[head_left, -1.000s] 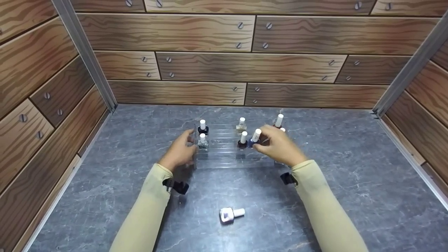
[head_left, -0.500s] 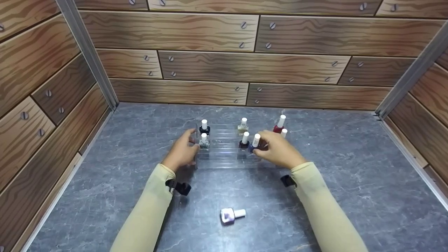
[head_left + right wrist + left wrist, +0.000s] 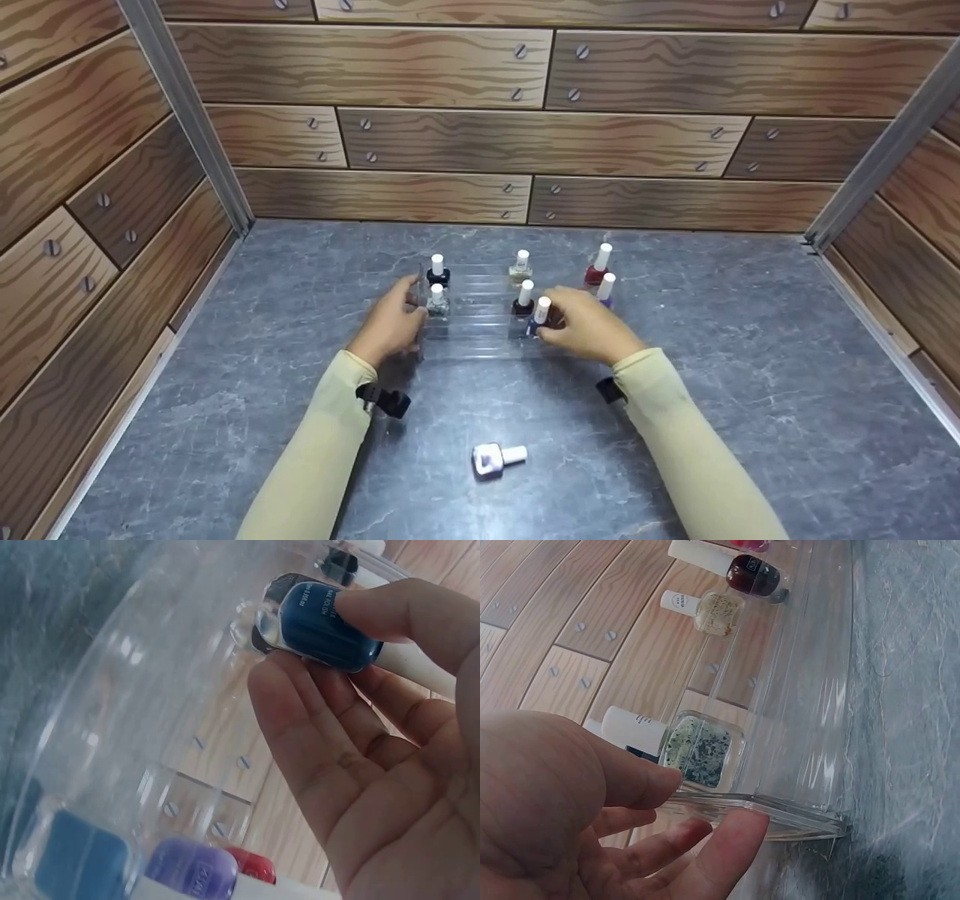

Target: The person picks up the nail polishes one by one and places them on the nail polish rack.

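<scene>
A clear stepped display rack [image 3: 476, 349] holds several white-capped nail polish bottles. My left hand [image 3: 386, 319] pinches the rack's left side panel [image 3: 795, 821], thumb inside and fingers outside. Just within that panel is a speckled glitter bottle [image 3: 701, 750]. My right hand [image 3: 594, 326] holds a dark blue nail polish bottle [image 3: 326, 626] between thumb and fingers, cap tilted up, over the rack's front middle. Close behind it stands a dark bottle [image 3: 523, 307]. To the right are a purple bottle [image 3: 191, 868], a red bottle [image 3: 597, 275] and a lighter blue bottle [image 3: 82, 855].
A pale, shiny nail polish bottle [image 3: 487, 460] lies on its side on the grey marbled table [image 3: 247, 390], in front of the rack. At the back of the rack stand a black bottle [image 3: 438, 277] and a gold-flecked bottle [image 3: 520, 274]. Wood-patterned walls [image 3: 435, 142] enclose the table.
My right hand has brought the blue bottle forward and slightly left, lower on the rack. The purple bottle behind the hand now shows more. My left hand stays at the side panel.
</scene>
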Demonstrator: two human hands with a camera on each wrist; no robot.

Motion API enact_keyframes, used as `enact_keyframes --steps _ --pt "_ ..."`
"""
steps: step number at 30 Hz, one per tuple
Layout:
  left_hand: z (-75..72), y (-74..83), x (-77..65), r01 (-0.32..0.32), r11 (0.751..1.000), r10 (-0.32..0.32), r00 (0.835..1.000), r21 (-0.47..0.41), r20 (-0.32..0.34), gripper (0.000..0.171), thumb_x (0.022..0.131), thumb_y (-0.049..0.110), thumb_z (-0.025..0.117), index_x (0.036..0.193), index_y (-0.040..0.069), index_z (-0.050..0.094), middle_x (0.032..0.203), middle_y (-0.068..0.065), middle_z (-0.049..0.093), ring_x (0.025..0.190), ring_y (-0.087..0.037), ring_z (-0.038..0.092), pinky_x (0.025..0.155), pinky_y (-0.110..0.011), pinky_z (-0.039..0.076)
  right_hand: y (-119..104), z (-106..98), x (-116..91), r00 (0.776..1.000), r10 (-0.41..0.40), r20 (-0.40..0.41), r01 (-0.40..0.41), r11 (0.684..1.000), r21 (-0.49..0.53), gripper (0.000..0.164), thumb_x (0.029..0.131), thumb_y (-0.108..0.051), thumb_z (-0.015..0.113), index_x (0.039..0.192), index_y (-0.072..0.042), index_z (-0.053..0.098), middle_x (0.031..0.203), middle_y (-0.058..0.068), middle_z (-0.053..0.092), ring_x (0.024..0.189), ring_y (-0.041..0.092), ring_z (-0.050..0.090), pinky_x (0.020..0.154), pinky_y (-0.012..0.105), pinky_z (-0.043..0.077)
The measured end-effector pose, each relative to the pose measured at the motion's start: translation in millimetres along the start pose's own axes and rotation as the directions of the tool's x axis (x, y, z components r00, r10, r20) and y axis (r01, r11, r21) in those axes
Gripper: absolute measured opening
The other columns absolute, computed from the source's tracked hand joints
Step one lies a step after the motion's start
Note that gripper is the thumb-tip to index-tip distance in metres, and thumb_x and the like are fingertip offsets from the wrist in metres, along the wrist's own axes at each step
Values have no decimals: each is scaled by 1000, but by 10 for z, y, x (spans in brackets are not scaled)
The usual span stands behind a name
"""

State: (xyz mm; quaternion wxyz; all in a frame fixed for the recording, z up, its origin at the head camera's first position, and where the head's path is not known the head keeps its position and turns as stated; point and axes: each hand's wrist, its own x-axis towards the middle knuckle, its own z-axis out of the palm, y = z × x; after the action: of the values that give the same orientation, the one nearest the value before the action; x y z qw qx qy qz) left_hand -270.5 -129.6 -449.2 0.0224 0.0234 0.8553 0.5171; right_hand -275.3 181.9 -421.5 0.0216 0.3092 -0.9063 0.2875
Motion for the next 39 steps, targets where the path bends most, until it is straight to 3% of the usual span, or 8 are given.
enact_keyframes --steps 8,14,21,30,36,39 --pt "1 -6 1 -11 1000 11 1000 10 4 66 100 2 55 162 8 31 130 -23 59 74 -27 65 48 -33 61 5 92 32 1000 -18 18 18 1000 -16 17 85 -6 79 85 -13 64 87 0 65 81 17 60 78 39 57" --pt "-26 -11 4 -2 1000 2 1000 26 4 66 100 2 55 161 6 31 132 -25 57 76 -30 66 46 -30 59 -9 145 60 999 -19 44 21 999 -28 12 86 -6 77 86 -13 67 90 0 68 84 18 63 82 42 57" --pt "-21 7 18 14 1000 -14 1000 10 23 66 101 4 55 162 9 31 133 -22 57 91 -32 66 51 -32 62 1 172 63 999 -4 48 6 999 -39 11 86 -7 79 87 -12 69 90 1 72 83 19 66 81 44 60" --pt "-13 -3 17 20 1000 -21 999 11 27 66 102 3 56 162 8 31 133 -22 57 78 -28 65 47 -30 60 13 186 65 998 32 54 -28 998 -62 11 87 -12 81 86 -13 70 86 0 73 77 16 64 76 41 60" --pt "-12 -4 35 17 1000 -17 1000 16 25 66 102 4 56 162 8 30 134 -22 57 91 -30 66 51 -32 62 7 192 78 996 60 59 -58 997 -42 9 88 -11 81 87 -12 71 85 1 73 76 15 63 75 40 60" --pt "-12 -8 35 12 1000 -13 1000 16 29 64 102 3 56 161 7 31 133 -23 58 89 -31 66 49 -31 61 9 185 72 994 78 79 -75 996 -42 8 87 -12 81 89 -11 72 85 0 72 75 14 62 74 39 59"
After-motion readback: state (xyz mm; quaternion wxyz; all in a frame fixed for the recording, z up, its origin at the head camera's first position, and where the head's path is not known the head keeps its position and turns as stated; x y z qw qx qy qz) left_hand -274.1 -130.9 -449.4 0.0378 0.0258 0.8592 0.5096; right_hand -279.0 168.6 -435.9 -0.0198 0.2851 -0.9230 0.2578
